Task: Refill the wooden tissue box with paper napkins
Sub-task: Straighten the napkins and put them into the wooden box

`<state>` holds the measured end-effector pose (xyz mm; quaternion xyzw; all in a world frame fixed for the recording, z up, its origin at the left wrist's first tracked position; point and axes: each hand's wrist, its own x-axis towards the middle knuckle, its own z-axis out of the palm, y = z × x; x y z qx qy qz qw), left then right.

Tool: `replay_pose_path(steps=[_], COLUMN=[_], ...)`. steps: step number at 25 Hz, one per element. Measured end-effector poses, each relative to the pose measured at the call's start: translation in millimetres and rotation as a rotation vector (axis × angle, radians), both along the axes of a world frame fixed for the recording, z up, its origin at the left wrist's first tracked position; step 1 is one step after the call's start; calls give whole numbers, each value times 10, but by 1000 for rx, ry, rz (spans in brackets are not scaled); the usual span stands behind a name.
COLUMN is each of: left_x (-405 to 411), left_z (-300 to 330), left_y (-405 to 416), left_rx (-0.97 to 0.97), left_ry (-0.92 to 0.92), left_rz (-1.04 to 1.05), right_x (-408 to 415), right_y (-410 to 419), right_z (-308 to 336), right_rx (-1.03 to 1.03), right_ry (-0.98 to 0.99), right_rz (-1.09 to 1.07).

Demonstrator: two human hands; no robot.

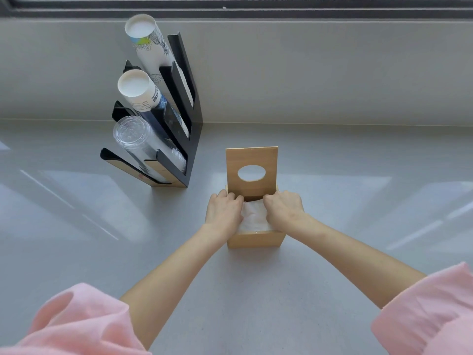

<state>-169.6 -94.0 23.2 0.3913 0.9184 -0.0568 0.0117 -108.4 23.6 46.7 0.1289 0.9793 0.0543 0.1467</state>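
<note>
A small wooden tissue box (256,239) stands on the grey counter in the middle of the view. Its hinged lid (252,156), with an oval hole, is swung up and stands upright at the back. White paper napkins (254,215) fill the box's open top. My left hand (224,210) rests on the left side of the napkins, its fingers curled down into the box. My right hand (284,208) does the same on the right side. Both hands press on the stack; their fingertips are hidden inside the box.
A black cup dispenser rack (179,129) stands at the back left, holding two stacks of paper cups (139,90) and a stack of clear plastic cups (138,139). A grey wall ledge (332,73) rises behind the counter (358,201). Pink sleeves show at the bottom corners.
</note>
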Motion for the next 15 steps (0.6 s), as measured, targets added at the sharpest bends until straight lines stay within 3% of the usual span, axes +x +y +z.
replay_pose_path(steps=[5,8,9,11,13,15], left_x=[19,18,20,17,24,-1], left_z=[64,78,114,152,162,178], left_y=[-43,-68,-65,-46,-4,35], left_rx=[28,75,105,74,-83,-227], left_ry=[-36,142,214,43,-158,-165], left_rz=[14,-36,-92,-178,-183,-202], right_x=[194,213,209,194,173,125], right_y=[46,73,59,37,44,72], right_z=[161,189,173,120,41,-39], right_rx=[-111,-103,-94,-70,-47,-8], right_ry=[163,219,189,50,-161,-305], right_rz=[-43,110,166,207,198,194])
